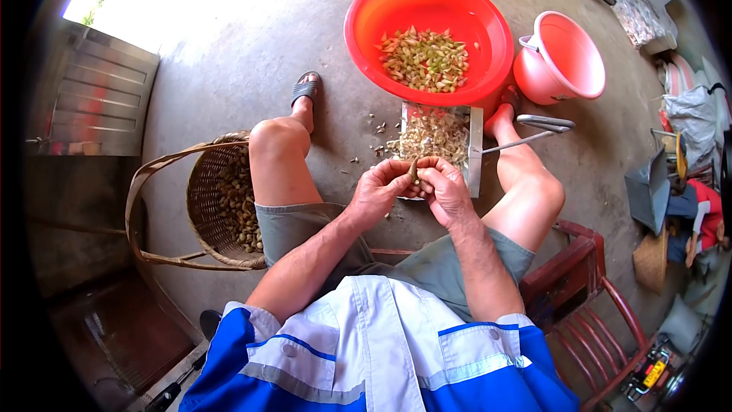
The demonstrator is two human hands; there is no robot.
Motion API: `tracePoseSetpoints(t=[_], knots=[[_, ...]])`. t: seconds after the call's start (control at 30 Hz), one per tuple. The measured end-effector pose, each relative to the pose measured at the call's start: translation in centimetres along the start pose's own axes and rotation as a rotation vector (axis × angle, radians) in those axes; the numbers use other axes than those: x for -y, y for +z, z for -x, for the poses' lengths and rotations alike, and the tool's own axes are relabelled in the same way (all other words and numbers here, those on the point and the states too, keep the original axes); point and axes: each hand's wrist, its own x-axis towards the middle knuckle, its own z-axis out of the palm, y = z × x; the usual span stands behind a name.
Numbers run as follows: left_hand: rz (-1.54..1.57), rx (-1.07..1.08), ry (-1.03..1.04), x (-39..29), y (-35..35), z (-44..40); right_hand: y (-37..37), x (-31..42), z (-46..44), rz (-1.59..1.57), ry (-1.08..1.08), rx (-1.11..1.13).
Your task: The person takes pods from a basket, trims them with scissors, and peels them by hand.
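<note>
A small, tapered, brownish-green plant piece [413,172] is pinched between both hands above my lap; its exact kind I cannot make out. My left hand [379,191] grips it from the left with thumb and fingers. From the right, my right hand [445,192] closes on it too. Just beyond the hands, a metal dustpan [476,154] holds a heap of pale peelings [435,136]. Behind it stands a red basin [374,15] with many peeled, pale green and yellowish pieces [425,59]. Similar brown, unpeeled pieces [238,202] lie in a wicker basket [200,202] by my left leg.
A pink bucket [557,61] stands right of the basin. The dustpan's handle [545,123] reaches over my right leg. A reddish wooden chair [602,320] is at my right. Farther right are a person in a red top [705,214], a straw hat [650,262] and bags [698,118].
</note>
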Motion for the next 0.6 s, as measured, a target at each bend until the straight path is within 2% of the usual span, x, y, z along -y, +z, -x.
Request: tracePoseSetpoints(t=[0.2, 0.5, 0.6], knots=[[-0.071, 0.011, 0.075, -0.3, 0.4, 0.2, 0.5, 0.2, 0.2, -0.034, 0.004, -0.028], [-0.007, 0.01, 0.044, 0.3, 0.0, 0.0, -0.1, -0.1, -0.1, -0.003, -0.036, -0.002], [-0.085, 0.026, 0.065, 0.0, 0.3, -0.1, 0.5, 0.0, 0.1, 0.068, -0.036, -0.077]])
